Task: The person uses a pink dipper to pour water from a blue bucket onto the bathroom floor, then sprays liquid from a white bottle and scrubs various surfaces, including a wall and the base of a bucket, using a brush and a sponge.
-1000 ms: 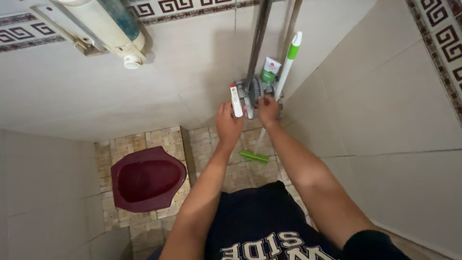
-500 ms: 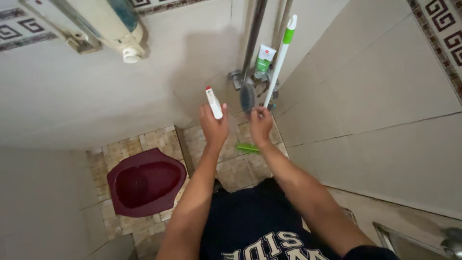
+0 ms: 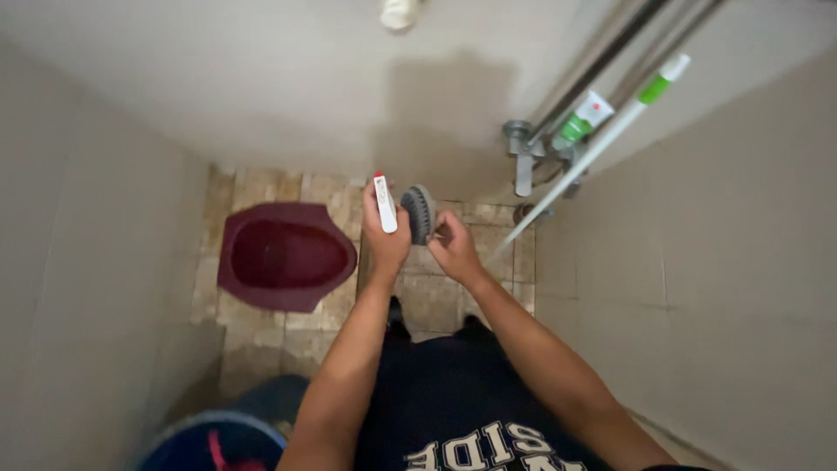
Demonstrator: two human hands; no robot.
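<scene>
While two hands grip, left point(image 3: 385, 240) clasps one white tube point(image 3: 383, 203), right point(image 3: 453, 249) one shower head point(image 3: 418, 212)

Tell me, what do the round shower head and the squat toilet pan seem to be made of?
Shower head: probably grey plastic, matte, with a ridged face; metal cannot be excluded. Squat toilet pan: likely glazed ceramic, dark red, smooth with a slight sheen.

The floor point(image 3: 436, 301) is laid with small beige tiles. A dark red squat toilet pan point(image 3: 283, 255) is set into it on the left, and a blue bucket point(image 3: 214, 445) stands at the near edge.
</scene>
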